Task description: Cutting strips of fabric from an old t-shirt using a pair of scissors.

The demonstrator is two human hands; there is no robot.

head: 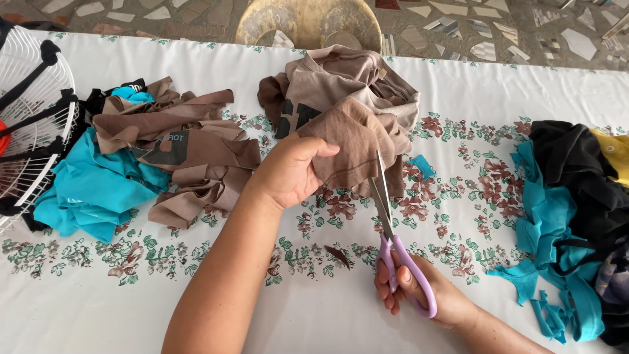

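My left hand (288,172) grips a fold of a brown garment (341,105) bunched at the table's middle, lifting its lower edge. My right hand (419,292) holds scissors (393,229) with purple handles, fingers through the loops. The blades point up and away from me, their tips at the brown cloth's lower edge just right of my left hand.
A pile of brown and teal cloth strips (164,157) lies at the left beside a white wire basket (33,111). Black, teal and yellow fabric (570,196) is heaped at the right. A floral white tablecloth (131,295) covers the table. A small teal scrap (422,166) lies near the garment.
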